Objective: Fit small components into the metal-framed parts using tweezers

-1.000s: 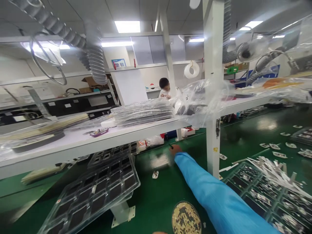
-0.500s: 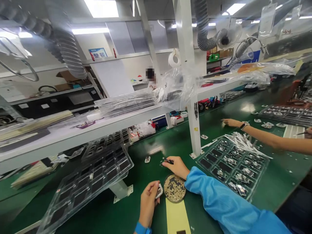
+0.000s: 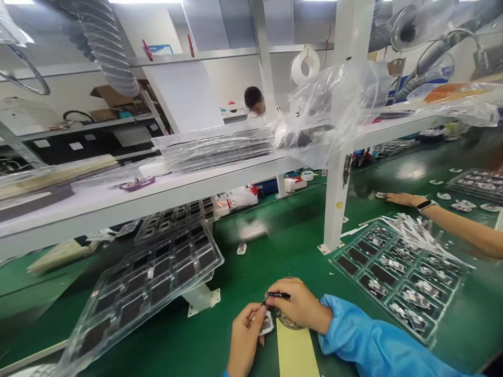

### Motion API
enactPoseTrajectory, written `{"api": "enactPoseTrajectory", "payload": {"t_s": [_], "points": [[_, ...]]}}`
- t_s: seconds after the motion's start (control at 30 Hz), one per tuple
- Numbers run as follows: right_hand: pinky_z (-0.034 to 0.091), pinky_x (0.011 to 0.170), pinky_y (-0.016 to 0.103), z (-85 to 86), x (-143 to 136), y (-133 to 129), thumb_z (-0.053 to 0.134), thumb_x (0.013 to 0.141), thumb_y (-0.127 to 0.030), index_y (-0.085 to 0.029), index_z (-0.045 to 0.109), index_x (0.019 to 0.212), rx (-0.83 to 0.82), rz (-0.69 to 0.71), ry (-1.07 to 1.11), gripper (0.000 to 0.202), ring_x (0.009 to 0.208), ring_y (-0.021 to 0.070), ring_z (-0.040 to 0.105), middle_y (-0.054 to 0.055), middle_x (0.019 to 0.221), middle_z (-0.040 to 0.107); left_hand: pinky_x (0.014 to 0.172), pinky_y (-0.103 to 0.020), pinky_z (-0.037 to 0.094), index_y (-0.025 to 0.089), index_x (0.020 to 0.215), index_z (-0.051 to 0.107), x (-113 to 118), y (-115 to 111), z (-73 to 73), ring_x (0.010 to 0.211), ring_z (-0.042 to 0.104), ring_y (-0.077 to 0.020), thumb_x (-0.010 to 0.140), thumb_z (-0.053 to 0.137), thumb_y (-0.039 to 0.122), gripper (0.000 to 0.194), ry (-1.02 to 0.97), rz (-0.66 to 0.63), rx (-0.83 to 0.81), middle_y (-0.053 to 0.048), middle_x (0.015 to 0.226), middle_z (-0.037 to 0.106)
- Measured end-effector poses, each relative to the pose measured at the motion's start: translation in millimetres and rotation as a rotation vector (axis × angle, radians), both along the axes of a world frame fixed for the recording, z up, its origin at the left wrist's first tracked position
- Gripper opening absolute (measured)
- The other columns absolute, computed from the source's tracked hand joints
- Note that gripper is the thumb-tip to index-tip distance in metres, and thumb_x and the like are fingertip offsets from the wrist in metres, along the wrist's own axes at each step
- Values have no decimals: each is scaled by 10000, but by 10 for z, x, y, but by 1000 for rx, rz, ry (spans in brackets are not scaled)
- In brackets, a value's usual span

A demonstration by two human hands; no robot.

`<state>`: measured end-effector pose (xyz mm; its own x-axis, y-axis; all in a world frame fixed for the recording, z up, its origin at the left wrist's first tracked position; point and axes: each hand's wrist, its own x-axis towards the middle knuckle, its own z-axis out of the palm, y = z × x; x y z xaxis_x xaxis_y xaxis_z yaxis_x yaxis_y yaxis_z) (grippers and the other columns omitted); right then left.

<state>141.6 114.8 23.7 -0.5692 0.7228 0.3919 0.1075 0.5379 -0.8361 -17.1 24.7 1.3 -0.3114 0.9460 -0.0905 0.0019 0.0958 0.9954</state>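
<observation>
My left hand (image 3: pixel 245 337) is closed around the edge of a small white plastic casing (image 3: pixel 268 323), low in the middle of the view. My right hand (image 3: pixel 302 302) pinches black tweezers (image 3: pixel 280 296), whose tip comes down at the casing beside my left fingertips. Whether the tips grip a small part is too fine to make out. Below my right hand sits a round dish (image 3: pixel 288 321) of tiny parts, mostly covered by that hand. A yellow strip (image 3: pixel 297 348) runs from the dish toward me.
A sectioned tray (image 3: pixel 393 272) of small metal parts lies to the right, with white strips (image 3: pixel 416 233) behind it. Another person's hand (image 3: pixel 404 199) reaches in beyond. Clear trays (image 3: pixel 149 283) stand at left. A white post (image 3: pixel 336 209) rises from the bench; one casing (image 3: pixel 241 249) lies ahead.
My right hand has come down and left with the tweezers, from above the dish to the casing in my left hand. The view has shifted, and the other person's hand now lies flatter, beside a white piece.
</observation>
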Motion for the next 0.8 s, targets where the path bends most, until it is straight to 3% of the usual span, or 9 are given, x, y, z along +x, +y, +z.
{"api": "enactPoseTrajectory", "payload": {"t_s": [0.13, 0.27, 0.47, 0.63, 0.8], "points": [[463, 780, 258, 31, -16, -2, 710, 891, -292, -237, 780, 860, -82, -7, 9, 94, 819, 172, 682, -10, 848, 760, 438, -180, 346, 124, 883, 707, -50, 9, -10, 479, 486, -85, 739, 753, 625, 523, -48, -4, 10, -11, 618, 593], [492, 743, 280, 67, -2, 9, 648, 922, -437, -176, 754, 831, -320, 49, 107, 296, 800, 198, 679, 34, 831, 750, 425, -162, 251, 120, 1021, 711, -99, -36, 83, 472, 451, -74, 856, 655, 585, 496, -81, -1, -32, -23, 591, 611], [483, 728, 275, 107, 38, 12, 741, 836, -532, -153, 696, 787, -574, 41, 180, 386, 725, 164, 647, 51, 775, 728, 487, -174, 345, 104, 1183, 681, -106, -99, 246, 588, 562, -103, 878, 669, 444, 456, -226, 15, 71, -62, 705, 691], [436, 646, 245, 142, 48, -69, 744, 828, -546, -158, 635, 701, -560, 29, 114, 422, 646, 132, 578, 30, 680, 665, 534, -185, 397, 111, 1207, 666, -53, -150, 262, 634, 603, -105, 800, 761, 289, 455, -230, -6, 123, -73, 821, 732], [393, 550, 244, 204, 41, -155, 715, 838, -552, -162, 656, 697, -439, 79, -27, 419, 560, 123, 521, 23, 630, 630, 816, -293, 538, 144, 1241, 655, -15, -175, 193, 978, 677, -210, 741, 800, 216, 525, -242, -75, 193, -135, 1162, 716]]}}
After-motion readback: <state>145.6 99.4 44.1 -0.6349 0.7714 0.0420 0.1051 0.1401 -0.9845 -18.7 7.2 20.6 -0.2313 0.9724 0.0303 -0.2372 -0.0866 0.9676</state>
